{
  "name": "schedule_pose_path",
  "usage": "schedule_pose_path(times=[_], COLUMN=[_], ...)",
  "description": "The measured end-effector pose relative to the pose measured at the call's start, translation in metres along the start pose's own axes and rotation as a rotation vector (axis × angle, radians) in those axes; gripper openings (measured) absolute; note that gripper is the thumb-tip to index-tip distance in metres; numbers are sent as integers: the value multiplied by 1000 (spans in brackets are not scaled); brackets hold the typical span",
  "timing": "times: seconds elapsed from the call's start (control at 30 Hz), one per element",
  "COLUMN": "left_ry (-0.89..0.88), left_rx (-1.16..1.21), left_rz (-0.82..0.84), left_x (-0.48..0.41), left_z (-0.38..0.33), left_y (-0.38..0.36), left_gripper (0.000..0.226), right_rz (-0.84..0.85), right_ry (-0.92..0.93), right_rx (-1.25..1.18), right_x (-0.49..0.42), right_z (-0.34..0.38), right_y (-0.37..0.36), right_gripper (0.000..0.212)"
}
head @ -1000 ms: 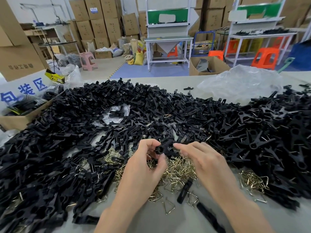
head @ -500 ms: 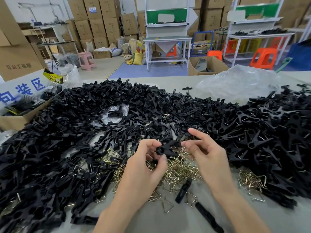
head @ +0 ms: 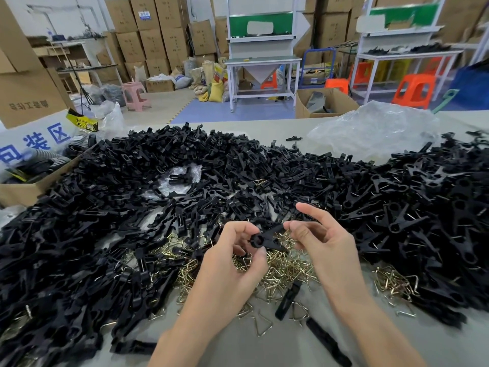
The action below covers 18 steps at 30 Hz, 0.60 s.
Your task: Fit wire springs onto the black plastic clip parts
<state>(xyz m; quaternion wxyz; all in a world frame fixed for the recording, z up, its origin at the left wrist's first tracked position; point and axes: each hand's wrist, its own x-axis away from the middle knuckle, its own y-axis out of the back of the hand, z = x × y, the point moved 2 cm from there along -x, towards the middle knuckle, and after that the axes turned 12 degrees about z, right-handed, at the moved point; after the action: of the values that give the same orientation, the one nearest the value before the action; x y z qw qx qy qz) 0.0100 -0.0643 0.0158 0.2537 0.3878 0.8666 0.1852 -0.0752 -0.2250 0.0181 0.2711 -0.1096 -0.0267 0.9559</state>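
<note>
Nearest edge of table [head: 251, 350]: loose clip halves [head: 287, 303] and stray wire springs [head: 264, 324] lie flat, just below the hands. Risk: a forearm drags them off the edge.

Left hand [head: 232, 260]: thumb and curled forefinger pinch the ring end of a black clip [head: 260, 239], which is held in the air above the spring heap [head: 280, 268]. Right hand [head: 325, 250]: thumb tip meets the clip's upper leg. Its forefinger is straight and lifted clear, the other fingers loosely bent. Cannot tell whether a finger closes behind that leg, so the grip is unconfirmed. No spring visible on this clip; seating cannot be told.

Judgement: the hold is at the ring only. A sideways push from the right thumb could twist the clip out of the pinch and drop it into the tangled springs. A half-seated spring could flick off.

Farther: pile of flat black parts [head: 132, 207] runs into a pile of V-shaped clips [head: 423, 221], probably finished. A clip tossed short could land among unfinished parts. Clear plastic bag [head: 370, 131] lies beyond.
</note>
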Motion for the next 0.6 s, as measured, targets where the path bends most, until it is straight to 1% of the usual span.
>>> schedule_pose_path(times=[0.1, 0.2, 0.3, 0.47, 0.6], left_ry=[2, 22, 54, 76, 68], left_rx=[39, 54, 86, 124, 234], left_rz=[26, 31, 5, -25, -17], left_x=[-1, -1, -1, -3, -3], left_z=[-3, -4, -4, -6, -9], left_y=[-4, -5, -5, -4, -3], left_gripper=[24, 23, 22, 22, 20], right_rz=[3, -19, -27, -11, 18], right_ry=[-9, -36, -58, -65, -84], right_rx=[-64, -192, -280, -347, -488], right_x=[1, 2, 3, 3, 2], right_z=[0, -1, -1, -1, -3], right_y=[-5, -8, -9, -13, -14], right_gripper=[29, 30, 33, 42, 46])
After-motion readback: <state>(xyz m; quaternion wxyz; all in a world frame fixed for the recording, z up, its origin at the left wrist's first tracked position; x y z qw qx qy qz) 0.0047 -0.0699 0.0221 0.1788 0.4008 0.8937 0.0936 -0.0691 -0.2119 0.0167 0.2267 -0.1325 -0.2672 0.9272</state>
